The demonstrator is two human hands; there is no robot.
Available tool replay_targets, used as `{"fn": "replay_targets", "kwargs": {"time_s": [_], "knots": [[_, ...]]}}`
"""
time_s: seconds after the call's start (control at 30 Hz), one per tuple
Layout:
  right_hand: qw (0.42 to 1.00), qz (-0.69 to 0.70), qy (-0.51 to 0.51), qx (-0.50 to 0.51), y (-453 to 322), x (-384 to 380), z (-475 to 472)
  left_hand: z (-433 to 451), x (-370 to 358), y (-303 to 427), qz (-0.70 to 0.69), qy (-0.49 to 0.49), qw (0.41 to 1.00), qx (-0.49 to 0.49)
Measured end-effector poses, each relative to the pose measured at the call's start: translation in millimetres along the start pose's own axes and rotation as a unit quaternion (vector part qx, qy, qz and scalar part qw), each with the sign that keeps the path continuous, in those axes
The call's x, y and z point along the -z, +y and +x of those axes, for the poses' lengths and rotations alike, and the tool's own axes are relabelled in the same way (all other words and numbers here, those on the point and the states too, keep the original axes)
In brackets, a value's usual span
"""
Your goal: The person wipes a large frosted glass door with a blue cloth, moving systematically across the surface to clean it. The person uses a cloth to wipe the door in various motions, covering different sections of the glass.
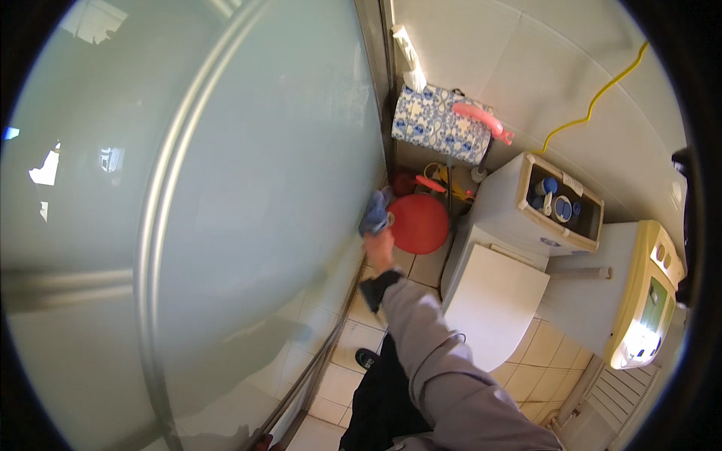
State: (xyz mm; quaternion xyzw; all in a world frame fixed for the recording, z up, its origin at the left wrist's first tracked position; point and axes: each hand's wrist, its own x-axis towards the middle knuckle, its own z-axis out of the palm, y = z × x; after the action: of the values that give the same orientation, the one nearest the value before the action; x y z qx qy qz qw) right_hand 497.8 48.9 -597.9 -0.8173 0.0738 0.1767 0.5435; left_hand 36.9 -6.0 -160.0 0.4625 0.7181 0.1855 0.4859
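Note:
Reaching forward from the lower right, my right hand (379,247) holds a blue cloth (374,213) against or close beside the lower part of a frosted glass door panel (271,141). A round red stool or lid (419,224) lies just to the right of the cloth. My left hand (264,443) is mostly cut off at the bottom edge; a few shadowed fingers show beside the panel's metal frame (316,366), with a dim reflection in the glass. Its grip cannot be made out.
A white toilet with its lid (496,307) down stands at the right, bottles in the open-topped box (533,217) behind it. A blue-and-white patterned box (443,121) with a pink object (479,115) is in the corner. A yellow cord (591,107) hangs along the wall.

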Motion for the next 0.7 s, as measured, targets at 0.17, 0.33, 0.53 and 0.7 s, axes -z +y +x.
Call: {"fn": "replay_targets", "kwargs": {"time_s": [0.17, 0.33, 0.53, 0.7], "knots": [[0.959, 0.097, -0.108, -0.245, 57.5, -22.0, -219.0, 2.4, 16.2, -10.5, 0.012, -0.055, 0.998, -0.035], [0.829, 0.064, -0.381, -0.403, 36.5, 11.5, -343.6, 16.3, 23.0, -20.9, 0.024, -0.044, 0.999, -0.005], [0.814, 0.076, -0.479, -0.319, 25.1, 54.9, -382.9, 2.9, 30.2, -10.3, 0.046, -0.114, 0.992, -0.02], [0.906, -0.039, -0.373, -0.196, 11.9, 79.8, -363.1, -2.3, 33.7, -12.3, -0.003, -0.154, 0.987, -0.032]]}}
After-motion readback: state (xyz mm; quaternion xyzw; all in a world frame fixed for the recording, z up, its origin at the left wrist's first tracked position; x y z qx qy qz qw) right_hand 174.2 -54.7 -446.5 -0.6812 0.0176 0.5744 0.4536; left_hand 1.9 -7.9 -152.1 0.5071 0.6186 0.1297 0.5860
